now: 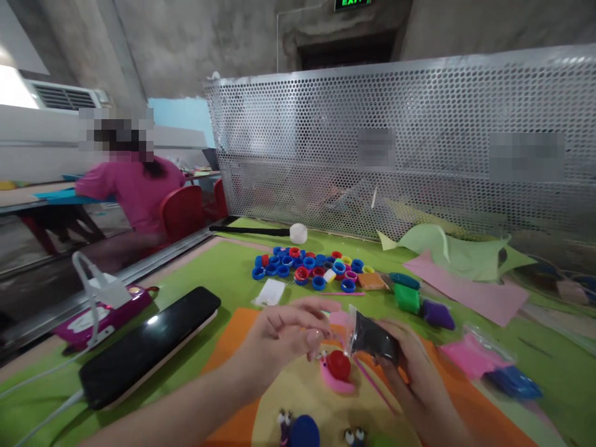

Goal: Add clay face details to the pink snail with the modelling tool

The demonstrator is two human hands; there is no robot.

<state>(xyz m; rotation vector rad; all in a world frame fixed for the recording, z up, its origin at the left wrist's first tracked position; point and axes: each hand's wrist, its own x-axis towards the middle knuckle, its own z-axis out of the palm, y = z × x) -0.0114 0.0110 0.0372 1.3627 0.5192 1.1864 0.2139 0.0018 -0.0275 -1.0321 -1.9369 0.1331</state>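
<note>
My right hand [412, 360] grips a clear plastic packet of black modelling clay [375, 338], its transparent end turned to the left. Just left of the packet is my left hand [284, 341], fingers loosely bent and apart, with nothing visible in them. Beneath both hands lies a yellow round sheet [279, 391] on orange paper [223, 360]. On it sits a pink clay snail [339, 386] with a red bottle-cap shell [338, 365]. Nearer me are a blue cap [305, 431] beside a dark eyed figure and another pair of googly eyes [354, 434]. A thin pink stick [375, 383] crosses the sheet.
Bottle caps [318, 283] cluster behind my hands. Clay packets [406, 299] and pink paper [470, 285] lie to the right. At left are a black phone-like device [151, 344] and a purple power strip [112, 313] with cables. A perforated metal panel [298, 155] stands behind; a person [135, 186] sits left.
</note>
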